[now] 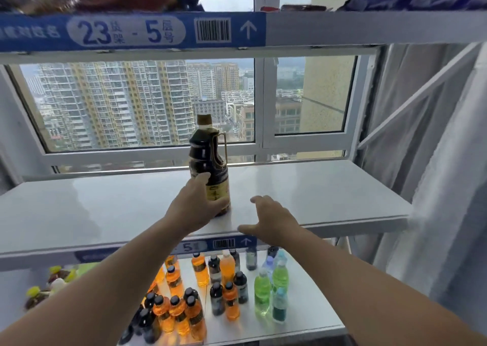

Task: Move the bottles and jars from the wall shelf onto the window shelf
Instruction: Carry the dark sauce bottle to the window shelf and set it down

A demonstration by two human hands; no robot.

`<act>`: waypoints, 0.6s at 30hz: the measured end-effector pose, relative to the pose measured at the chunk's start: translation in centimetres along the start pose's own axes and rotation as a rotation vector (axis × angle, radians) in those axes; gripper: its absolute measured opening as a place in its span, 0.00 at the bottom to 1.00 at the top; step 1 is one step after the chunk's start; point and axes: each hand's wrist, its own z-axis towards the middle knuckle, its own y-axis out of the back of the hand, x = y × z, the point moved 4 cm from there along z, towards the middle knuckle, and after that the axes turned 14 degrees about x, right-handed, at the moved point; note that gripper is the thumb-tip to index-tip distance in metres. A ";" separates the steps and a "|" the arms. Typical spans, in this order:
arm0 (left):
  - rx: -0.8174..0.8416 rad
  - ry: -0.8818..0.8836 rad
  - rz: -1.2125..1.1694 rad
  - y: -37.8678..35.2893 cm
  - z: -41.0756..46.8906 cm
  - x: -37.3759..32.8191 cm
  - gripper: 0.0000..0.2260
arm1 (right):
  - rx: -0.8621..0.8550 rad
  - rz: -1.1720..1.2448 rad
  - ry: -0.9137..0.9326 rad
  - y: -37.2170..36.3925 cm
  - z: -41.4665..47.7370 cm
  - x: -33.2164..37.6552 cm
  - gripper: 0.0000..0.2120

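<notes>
A tall dark sauce bottle [210, 156] with a brown cap, a side handle and a gold label stands upright on the grey window shelf [329, 192], in front of the window. My left hand [195, 208] grips the bottle's lower part, thumb under the label and fingers behind it. My right hand [271, 221] hovers to the right of the bottle over the shelf's front edge, fingers spread and holding nothing.
The shelf below [303, 308] carries several small orange, dark and green bottles. The shelf above, with a blue label strip [131, 32], holds dark packets. A grey curtain [434, 187] hangs at the right, beside the rack's diagonal brace.
</notes>
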 end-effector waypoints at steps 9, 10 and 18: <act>0.222 -0.127 0.397 -5.1 -13.9 -9.3 0.26 | 0.017 -0.027 0.002 -0.1 -18.7 -3.9 0.35; 0.243 -0.150 0.410 -5.8 -15.4 -10.6 0.25 | 0.023 -0.018 -0.012 -0.2 -20.8 -4.5 0.35; 0.256 -0.311 0.435 -9.3 -24.8 -17.7 0.24 | -0.043 -0.047 -0.095 0.2 -35.3 -6.3 0.33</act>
